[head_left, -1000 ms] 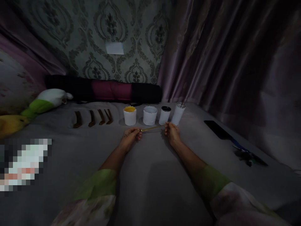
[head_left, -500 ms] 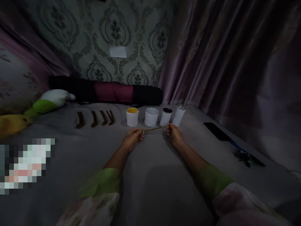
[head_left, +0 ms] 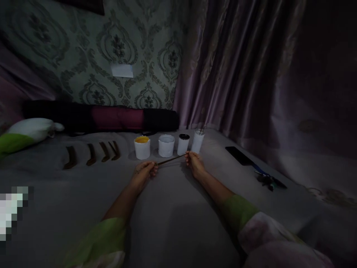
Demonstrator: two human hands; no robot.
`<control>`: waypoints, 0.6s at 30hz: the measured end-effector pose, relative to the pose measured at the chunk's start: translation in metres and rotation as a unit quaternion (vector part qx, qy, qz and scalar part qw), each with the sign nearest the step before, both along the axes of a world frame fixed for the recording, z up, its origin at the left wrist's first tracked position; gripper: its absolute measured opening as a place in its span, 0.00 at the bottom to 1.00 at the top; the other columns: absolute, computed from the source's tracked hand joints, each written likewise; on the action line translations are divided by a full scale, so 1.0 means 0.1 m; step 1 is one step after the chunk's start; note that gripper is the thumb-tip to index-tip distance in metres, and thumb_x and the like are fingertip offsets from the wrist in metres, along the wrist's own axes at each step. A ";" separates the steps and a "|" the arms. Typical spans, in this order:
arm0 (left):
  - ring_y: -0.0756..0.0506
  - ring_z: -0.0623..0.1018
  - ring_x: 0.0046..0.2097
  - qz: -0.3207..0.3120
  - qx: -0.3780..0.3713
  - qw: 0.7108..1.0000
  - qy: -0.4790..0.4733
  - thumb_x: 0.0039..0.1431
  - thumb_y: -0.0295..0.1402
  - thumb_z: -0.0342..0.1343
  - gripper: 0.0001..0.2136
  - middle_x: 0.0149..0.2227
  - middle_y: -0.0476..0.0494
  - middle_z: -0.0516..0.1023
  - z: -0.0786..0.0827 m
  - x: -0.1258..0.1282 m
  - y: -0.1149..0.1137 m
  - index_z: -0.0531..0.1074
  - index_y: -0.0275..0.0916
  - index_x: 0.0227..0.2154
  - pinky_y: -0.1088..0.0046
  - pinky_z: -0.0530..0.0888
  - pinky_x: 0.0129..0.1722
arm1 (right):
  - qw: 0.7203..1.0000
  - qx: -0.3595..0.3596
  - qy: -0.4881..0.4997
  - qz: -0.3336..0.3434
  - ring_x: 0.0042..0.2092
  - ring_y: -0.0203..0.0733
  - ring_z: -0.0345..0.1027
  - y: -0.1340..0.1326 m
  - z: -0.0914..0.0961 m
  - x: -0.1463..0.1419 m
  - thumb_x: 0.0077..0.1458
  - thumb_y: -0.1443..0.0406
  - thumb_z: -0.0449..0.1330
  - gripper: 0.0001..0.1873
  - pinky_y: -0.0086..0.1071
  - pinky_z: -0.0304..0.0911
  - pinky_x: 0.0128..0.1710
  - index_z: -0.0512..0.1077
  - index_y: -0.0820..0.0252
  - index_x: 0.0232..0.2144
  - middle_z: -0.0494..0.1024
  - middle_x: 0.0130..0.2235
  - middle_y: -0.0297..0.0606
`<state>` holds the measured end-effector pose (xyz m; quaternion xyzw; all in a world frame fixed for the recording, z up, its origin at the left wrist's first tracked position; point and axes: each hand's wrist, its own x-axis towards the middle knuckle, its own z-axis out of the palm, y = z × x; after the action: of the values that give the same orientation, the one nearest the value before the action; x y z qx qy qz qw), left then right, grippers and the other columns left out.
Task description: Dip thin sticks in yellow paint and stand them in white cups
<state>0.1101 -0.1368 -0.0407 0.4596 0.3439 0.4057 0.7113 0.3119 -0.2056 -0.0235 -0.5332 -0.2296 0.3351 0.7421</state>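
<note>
Between my two hands a thin brown strip (head_left: 171, 160) is stretched nearly level, rising slightly to the right. My left hand (head_left: 143, 173) pinches its left end, and my right hand (head_left: 194, 163) pinches the right end. Just beyond it stand a white tub with yellow inside (head_left: 142, 149), a white tub with pale grey inside (head_left: 166, 147), and a narrower white container with a dark top (head_left: 183, 146). A tall white container (head_left: 198, 143) with thin sticks poking out is behind my right hand. Whether the strip is stiff or soft I cannot tell.
Several bent brown strips (head_left: 89, 155) lie in a row at left on the grey cloth (head_left: 178, 223). A black and maroon roll (head_left: 117, 118) lies along the wall. At right are a black phone-like slab (head_left: 237, 155) and a bunch of keys (head_left: 266, 180). A green-white plush (head_left: 28, 132) sits far left.
The view has swung to the right, so everything sits further left in the picture. Both hands keep their pinch on the strip, which slants a little more.
</note>
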 end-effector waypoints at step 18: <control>0.55 0.71 0.22 0.026 -0.094 0.994 -0.045 0.54 0.22 0.48 0.06 0.22 0.45 0.73 0.14 -0.07 -0.01 0.70 0.30 0.28 0.82 0.67 0.21 | 0.999 0.020 -0.029 -0.027 0.18 0.26 0.57 -0.26 0.41 0.49 0.46 0.66 0.56 0.05 0.21 0.51 0.14 0.68 0.64 0.25 0.68 0.20 0.30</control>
<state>0.1034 -0.1379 -0.0265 0.3626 0.3606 0.4102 0.7551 0.3614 -0.2316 0.0173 -0.5339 -0.2433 0.2946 0.7543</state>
